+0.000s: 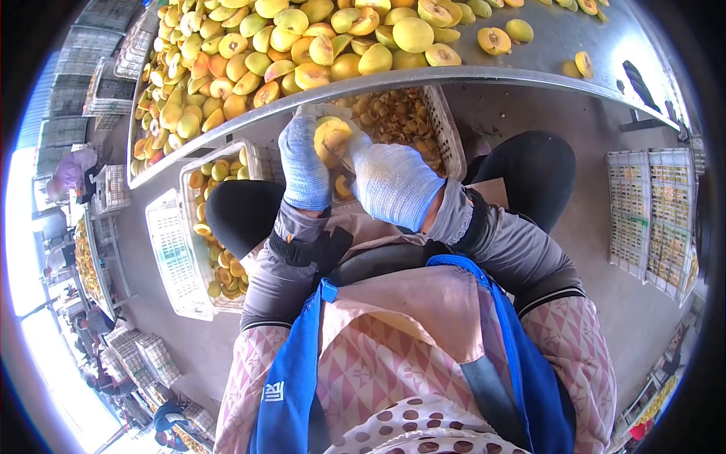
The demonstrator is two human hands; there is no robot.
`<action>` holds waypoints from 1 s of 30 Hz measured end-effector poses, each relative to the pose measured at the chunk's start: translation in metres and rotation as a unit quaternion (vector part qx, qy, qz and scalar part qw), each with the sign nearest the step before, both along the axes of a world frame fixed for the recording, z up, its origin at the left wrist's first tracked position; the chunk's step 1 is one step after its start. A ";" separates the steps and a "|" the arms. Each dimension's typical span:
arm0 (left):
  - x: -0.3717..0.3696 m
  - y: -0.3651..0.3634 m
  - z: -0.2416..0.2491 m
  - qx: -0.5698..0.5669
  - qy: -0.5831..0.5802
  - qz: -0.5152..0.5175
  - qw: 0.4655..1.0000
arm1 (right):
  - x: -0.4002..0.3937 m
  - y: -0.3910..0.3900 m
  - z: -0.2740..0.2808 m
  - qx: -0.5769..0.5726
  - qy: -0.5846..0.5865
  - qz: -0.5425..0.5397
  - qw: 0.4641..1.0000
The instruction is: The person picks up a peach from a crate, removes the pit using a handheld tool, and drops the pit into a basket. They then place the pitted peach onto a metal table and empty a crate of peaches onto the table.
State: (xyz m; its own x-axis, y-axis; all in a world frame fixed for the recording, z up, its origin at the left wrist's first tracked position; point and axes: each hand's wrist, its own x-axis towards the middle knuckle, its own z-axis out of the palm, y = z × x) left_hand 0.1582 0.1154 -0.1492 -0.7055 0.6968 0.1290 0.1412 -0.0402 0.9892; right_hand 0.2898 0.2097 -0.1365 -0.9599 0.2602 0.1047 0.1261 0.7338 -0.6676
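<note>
1. Two gloved hands meet just below the tabletop (529,76) edge, over the person's lap.
2. The left hand (304,163), in a bluish knit glove, is curled around a yellow fruit half (331,138), its fingers wrapped along the fruit's left side.
3. The right hand (393,184), in a white knit glove, presses against the same fruit half from the right; whether it grips a tool cannot be told, since the glove hides the fingertips.
4. The fruit half shows its cut face with a dark hollow at the centre and sits between both hands, clear of the tabletop.
5. A heap of yellow and orange fruit (302,45), whole and halved, covers the metal tabletop above the hands.
6. A white plastic crate (442,132) filled with small brownish pits lies under the tabletop, directly behind the hands.
7. Another white crate (198,170) holding halved fruit stands by the person's left knee, with an open-mesh crate (170,253) just beside it.
8. Stacked trays (650,219) stand on the floor well apart to the right.
</note>
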 end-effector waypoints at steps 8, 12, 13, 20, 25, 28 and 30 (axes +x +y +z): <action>0.002 0.002 -0.001 0.031 -0.045 0.031 0.998 | -0.001 -0.001 -0.009 -0.010 0.024 -0.001 1.000; 0.006 0.002 0.000 -0.021 0.172 0.047 0.984 | -0.001 -0.004 -0.008 -0.047 0.001 -0.011 0.999; 0.005 0.003 0.008 -0.038 0.252 0.027 0.966 | 0.000 -0.004 -0.004 -0.042 -0.004 -0.013 0.999; 0.007 0.004 -0.002 0.019 0.032 0.052 0.998 | 0.000 -0.003 -0.010 -0.073 0.012 -0.012 0.997; 0.018 0.007 0.005 0.028 0.052 0.099 0.993 | -0.016 -0.012 -0.050 -0.077 0.126 0.024 0.989; 0.015 0.007 0.006 0.006 0.037 0.087 0.995 | -0.008 -0.009 -0.024 -0.076 0.040 0.003 0.996; 0.005 0.004 -0.004 -0.020 0.029 0.045 0.998 | -0.001 -0.005 -0.010 -0.064 -0.025 -0.015 0.998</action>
State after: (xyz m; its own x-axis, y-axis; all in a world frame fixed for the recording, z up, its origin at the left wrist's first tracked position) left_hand 0.1628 0.1192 -0.1531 -0.7574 0.6366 0.1453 0.2003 0.0147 0.9796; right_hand 0.2885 0.2045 -0.1466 -0.9544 0.2977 0.0203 0.1834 0.6389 -0.7471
